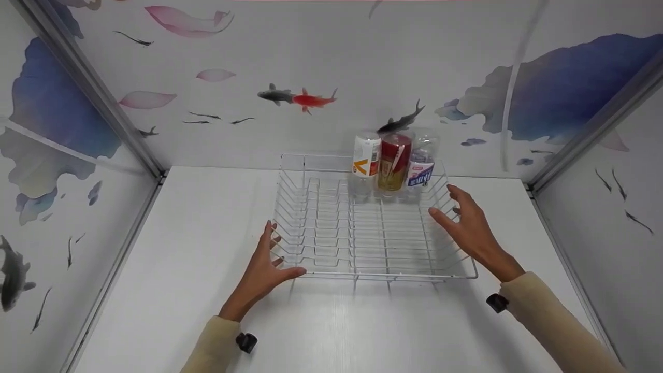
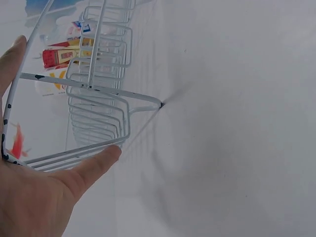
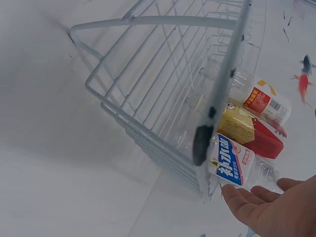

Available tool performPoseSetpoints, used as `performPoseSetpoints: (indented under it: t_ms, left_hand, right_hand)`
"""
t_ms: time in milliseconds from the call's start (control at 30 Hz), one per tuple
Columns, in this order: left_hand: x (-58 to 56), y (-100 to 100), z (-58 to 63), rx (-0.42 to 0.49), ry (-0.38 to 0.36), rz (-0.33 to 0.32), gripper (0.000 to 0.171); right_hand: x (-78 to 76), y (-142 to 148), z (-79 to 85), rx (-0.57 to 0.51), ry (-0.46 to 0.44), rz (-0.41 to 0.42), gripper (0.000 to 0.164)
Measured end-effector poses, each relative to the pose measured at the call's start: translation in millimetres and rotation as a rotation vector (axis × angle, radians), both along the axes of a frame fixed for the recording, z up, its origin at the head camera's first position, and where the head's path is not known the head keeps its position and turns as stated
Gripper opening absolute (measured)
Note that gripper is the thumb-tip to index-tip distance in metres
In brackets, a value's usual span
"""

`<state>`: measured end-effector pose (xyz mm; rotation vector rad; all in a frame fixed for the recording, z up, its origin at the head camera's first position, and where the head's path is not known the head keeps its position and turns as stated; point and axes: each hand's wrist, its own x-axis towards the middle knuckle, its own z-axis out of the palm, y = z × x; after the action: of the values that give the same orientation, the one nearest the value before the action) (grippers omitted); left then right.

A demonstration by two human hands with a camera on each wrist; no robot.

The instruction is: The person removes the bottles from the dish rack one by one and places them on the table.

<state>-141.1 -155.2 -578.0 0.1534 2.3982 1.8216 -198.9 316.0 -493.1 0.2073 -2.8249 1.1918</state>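
Note:
A white wire rack (image 1: 383, 275) stands on the white table. My left hand (image 1: 260, 269) is at its front left corner, with the fingers spread along the left side and the straight thumb right at the wires. To the right of the rack is my right hand (image 1: 469, 225), its fingers loosely bent and holding nothing, close beside the wires. Three plastic bottles stand side by side at the rack's back right: one with a white and orange label (image 1: 366, 155), one with a red and gold label (image 1: 395, 161), and one with a white, blue and pink label (image 1: 420, 173). Chipped coating shows on the rim (image 3: 229, 74) in the right wrist view.
Printed panels with fish and petals enclose the table at the back wall (image 1: 331, 46), the left wall (image 1: 62, 191) and the right wall (image 1: 621, 181). Bare white tabletop (image 1: 336, 331) lies in front of the rack. Metal strips edge both sides.

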Motion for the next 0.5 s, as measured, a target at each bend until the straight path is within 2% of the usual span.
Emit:
performPoseSetpoints:
  t_ms: [300,500]
  left_hand:
    - [1.4,1.1,5.1,-0.003,-0.04,0.013,0.148]
    - [1.2,2.3,4.4,-0.013,-0.049,0.014,0.148]
  right_hand:
    - [-0.2,-6.3,2.1,-0.037,-0.023,-0.011,0.088]
    - [2.7,-5.5,2.7,-0.034,-0.041,-0.007,0.089]
